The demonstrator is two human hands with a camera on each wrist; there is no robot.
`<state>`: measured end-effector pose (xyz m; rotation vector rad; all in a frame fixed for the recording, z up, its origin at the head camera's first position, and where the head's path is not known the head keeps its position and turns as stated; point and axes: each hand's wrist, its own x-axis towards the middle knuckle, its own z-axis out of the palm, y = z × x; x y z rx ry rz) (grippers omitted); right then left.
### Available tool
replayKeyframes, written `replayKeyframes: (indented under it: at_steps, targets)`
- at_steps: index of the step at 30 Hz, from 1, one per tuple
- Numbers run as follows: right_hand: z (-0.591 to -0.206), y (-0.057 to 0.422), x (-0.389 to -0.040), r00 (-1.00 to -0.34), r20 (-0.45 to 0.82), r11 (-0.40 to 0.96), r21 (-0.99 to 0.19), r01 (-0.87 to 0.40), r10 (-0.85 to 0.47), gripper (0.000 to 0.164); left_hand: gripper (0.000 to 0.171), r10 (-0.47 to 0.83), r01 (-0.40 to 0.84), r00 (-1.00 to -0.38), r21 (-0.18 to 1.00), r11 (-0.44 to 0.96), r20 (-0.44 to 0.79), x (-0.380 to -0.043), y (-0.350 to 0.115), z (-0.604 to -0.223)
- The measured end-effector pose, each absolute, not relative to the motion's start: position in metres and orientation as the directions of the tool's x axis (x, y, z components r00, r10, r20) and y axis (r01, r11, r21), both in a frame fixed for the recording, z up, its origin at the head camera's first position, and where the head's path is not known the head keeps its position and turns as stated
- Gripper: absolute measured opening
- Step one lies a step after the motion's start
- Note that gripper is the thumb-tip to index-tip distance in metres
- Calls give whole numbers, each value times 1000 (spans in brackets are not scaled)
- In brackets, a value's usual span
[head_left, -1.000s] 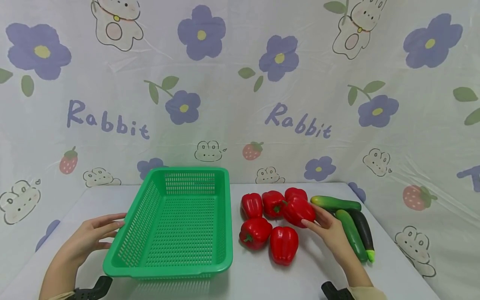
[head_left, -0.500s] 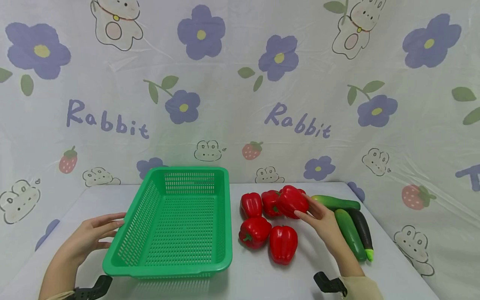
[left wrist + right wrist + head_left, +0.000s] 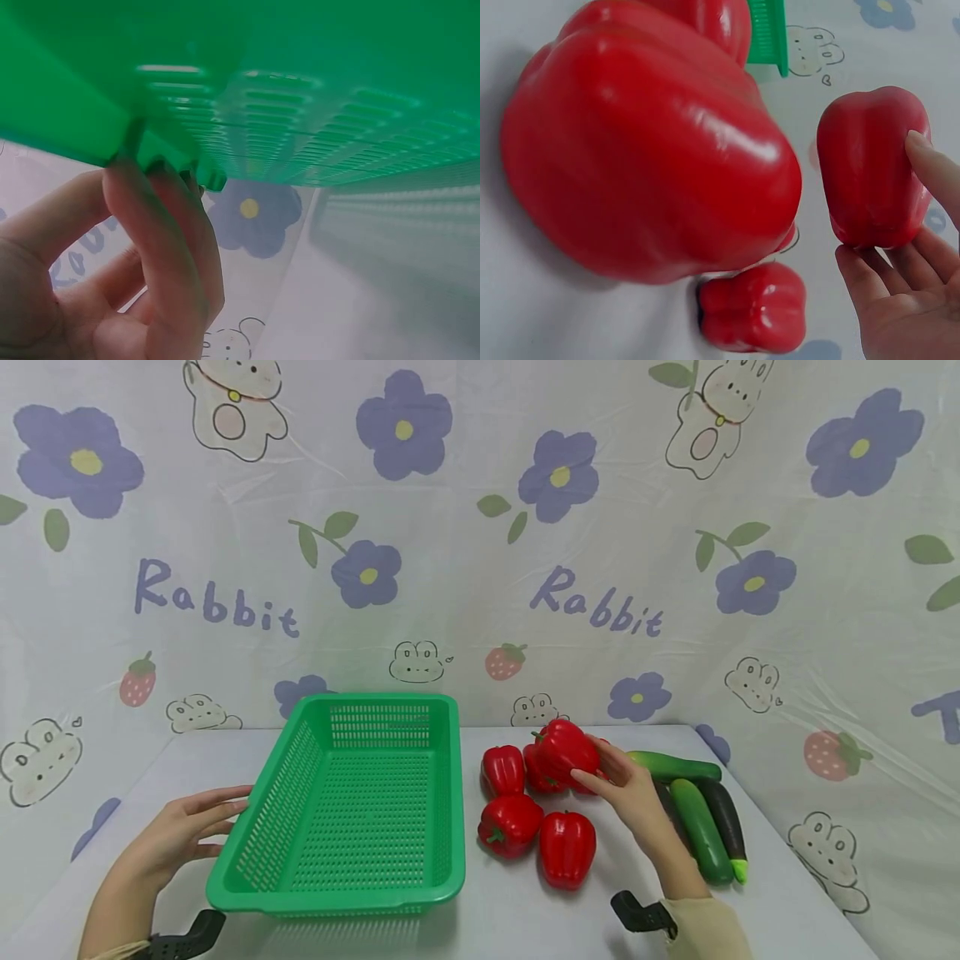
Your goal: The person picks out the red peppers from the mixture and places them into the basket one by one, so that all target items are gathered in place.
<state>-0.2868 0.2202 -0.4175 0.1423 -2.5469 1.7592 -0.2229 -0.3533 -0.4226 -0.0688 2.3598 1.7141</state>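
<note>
Between thumb and fingers, my right hand (image 3: 622,789) grips a red bell pepper (image 3: 564,752), raised above the others at the back of the group. The right wrist view shows this held pepper (image 3: 871,176), the thumb on its side and fingertips at its lower end. More bell peppers (image 3: 567,850) lie on the table, one large and close (image 3: 652,150) in the right wrist view. My left hand (image 3: 176,835) is at the left side of a green plastic basket (image 3: 341,902). In the left wrist view its bent fingers (image 3: 161,240) touch the rim from outside, not wrapped around it.
Green cucumber-like vegetables (image 3: 701,831) and dark eggplants (image 3: 723,818) lie right of my right forearm. The white table (image 3: 517,918) ends at a patterned curtain (image 3: 450,527) behind. The basket's high side stands left of the peppers.
My right hand has moved left and upward with the gripped bell pepper, which now hides part of the back peppers. The left hand and basket have stayed in place.
</note>
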Motion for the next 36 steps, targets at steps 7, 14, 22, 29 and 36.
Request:
replayKeyframes:
  at_steps: [7,14,22,29,36]
  targets:
    - [-414,211,-289,-990,116,336,-932,-134,-76,72,49,121,-164,-971,943,290,-206,-225,-356,-426]
    - [-409,201,-290,-990,110,326,-936,-134,-93,72,46,127,-173,-968,945,278,-215,-224,-357,-426]
    - [-400,182,-293,-985,113,310,-939,-149,-131,72,40,139,-172,-967,951,257,-212,-224,-358,-427]
    - [-391,168,-294,-981,118,290,-944,-160,-157,71,36,142,-168,-968,955,243,-206,-225,-358,-427]
    - [-384,152,-296,-974,130,256,-951,-175,-184,68,32,147,-161,-969,957,242,-200,-225,-358,-426]
